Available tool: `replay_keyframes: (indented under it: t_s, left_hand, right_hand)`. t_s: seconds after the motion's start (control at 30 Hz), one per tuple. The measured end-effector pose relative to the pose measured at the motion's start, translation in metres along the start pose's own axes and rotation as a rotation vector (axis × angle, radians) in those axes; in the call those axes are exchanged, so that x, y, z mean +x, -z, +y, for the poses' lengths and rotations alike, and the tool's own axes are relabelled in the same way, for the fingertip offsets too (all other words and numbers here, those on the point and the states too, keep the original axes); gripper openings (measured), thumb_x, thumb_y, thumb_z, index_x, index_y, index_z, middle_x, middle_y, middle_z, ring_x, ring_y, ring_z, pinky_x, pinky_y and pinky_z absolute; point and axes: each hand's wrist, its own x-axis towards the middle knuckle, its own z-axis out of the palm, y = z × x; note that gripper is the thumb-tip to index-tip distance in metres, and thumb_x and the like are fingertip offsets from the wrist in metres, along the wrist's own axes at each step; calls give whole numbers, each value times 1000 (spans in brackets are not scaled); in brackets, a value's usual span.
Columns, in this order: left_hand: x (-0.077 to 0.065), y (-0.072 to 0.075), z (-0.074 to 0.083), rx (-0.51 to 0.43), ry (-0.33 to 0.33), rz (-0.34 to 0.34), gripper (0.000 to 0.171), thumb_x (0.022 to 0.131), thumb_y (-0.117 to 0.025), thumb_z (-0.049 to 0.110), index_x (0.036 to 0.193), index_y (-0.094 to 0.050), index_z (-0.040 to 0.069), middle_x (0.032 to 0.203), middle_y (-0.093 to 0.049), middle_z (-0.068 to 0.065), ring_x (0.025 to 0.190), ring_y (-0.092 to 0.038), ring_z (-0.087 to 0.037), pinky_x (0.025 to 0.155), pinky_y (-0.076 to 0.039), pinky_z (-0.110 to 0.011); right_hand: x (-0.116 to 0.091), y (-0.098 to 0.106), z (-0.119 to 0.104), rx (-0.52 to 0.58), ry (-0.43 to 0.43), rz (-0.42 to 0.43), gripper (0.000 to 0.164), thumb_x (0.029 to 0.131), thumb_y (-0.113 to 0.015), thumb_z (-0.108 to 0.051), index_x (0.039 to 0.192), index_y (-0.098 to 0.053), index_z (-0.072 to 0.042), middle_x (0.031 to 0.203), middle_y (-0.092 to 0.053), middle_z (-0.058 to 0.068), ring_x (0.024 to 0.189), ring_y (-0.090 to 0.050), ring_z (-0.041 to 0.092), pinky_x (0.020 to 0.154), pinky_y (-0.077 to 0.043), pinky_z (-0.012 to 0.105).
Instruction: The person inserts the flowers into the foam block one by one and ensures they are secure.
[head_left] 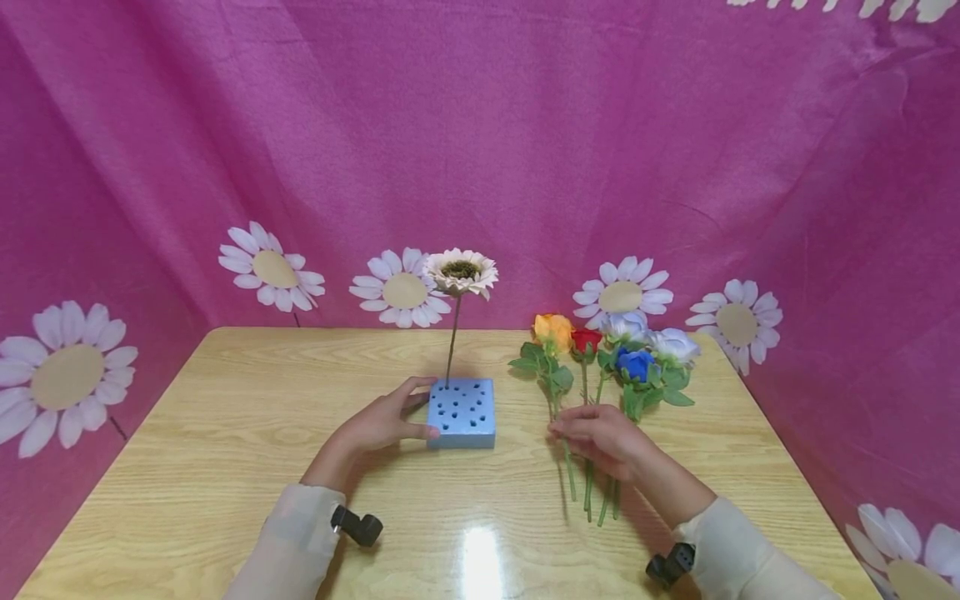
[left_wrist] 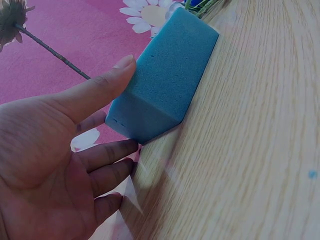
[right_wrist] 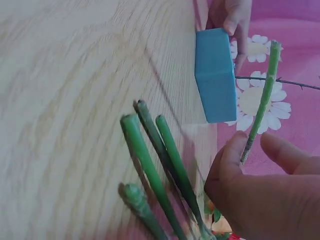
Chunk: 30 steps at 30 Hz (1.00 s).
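A light-blue foam block [head_left: 461, 414] with several holes in its top sits mid-table. An artificial cream daisy-like flower [head_left: 461, 271] stands upright in a hole near its back left corner. My left hand [head_left: 382, 418] holds the block from its left side, thumb at the near corner and index finger at the back. My right hand [head_left: 603, 435] pinches the green stem of the orange rose [head_left: 553, 332]; its lower end [right_wrist: 265, 95] is raised off the table. Beneath and beside that hand lie the stems [right_wrist: 150, 172] of other flowers.
On the right of the wooden table [head_left: 262, 400] lie a red rose [head_left: 586, 339], a blue rose [head_left: 634, 364] and pale lilac-white roses [head_left: 673, 343] with leaves. A pink cloth [head_left: 480, 150] printed with daisies hangs behind and along the sides.
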Motion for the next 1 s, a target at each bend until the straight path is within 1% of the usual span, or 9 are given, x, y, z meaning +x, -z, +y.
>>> replay_keyframes:
  t_s: [0.1,0.17,0.27,0.37,0.57,0.77,1.0]
  left_hand:
    - [0,0,-1,-11,-1,-3,85,89,-82,27,160,-34,22,162,-41,-19,152,-34,-37,121,-27,-61]
    - [0,0,-1,-15,2,-3,85,90,-82,27,160,-34,22,162,-40,-19,152,-34,-37,121,-28,-61]
    - [1,0,-2,-17,8,-3,85,89,-83,28,160,-34,22,162,-40,-19,152,-34,-37,121,-28,-61]
    - [1,0,-3,-15,11,-1,86,89,-83,29,159,-34,23,162,-40,-18,152,-34,-37,121,-27,-61]
    - [1,0,-3,-14,10,-4,86,89,-83,30,159,-34,23,162,-40,-18,152,-33,-38,121,-26,-62]
    - [2,1,-3,-7,20,-4,87,88,-83,33,160,-34,24,163,-40,-17,153,-32,-37,121,-25,-62]
    - [2,0,-4,-18,15,-4,87,88,-83,31,160,-34,23,162,-40,-17,152,-33,-37,121,-26,-62]
  right_hand:
    - [1,1,0,64,-25,-49,51,103,-60,-4,143,-39,20,109,-75,7,105,-72,17,91,-58,27]
    - [1,1,1,101,-47,-81,56,102,-61,-5,147,-35,17,111,-75,7,105,-72,18,91,-58,29]
    - [0,0,2,151,-85,-121,63,102,-63,-7,152,-29,11,111,-75,8,102,-73,19,88,-60,31]
    - [0,-1,3,172,-110,-153,67,102,-63,-8,155,-25,6,109,-76,8,99,-75,20,83,-62,33]
    - [-2,-5,6,177,-117,-188,67,103,-60,-5,158,-21,2,106,-77,8,97,-76,22,80,-63,35]
    - [0,-9,9,167,-115,-191,68,102,-59,0,158,-20,1,105,-77,8,95,-76,22,80,-63,35]
    - [-1,-12,11,136,-103,-188,67,101,-60,0,157,-23,0,105,-75,9,94,-76,22,79,-63,35]
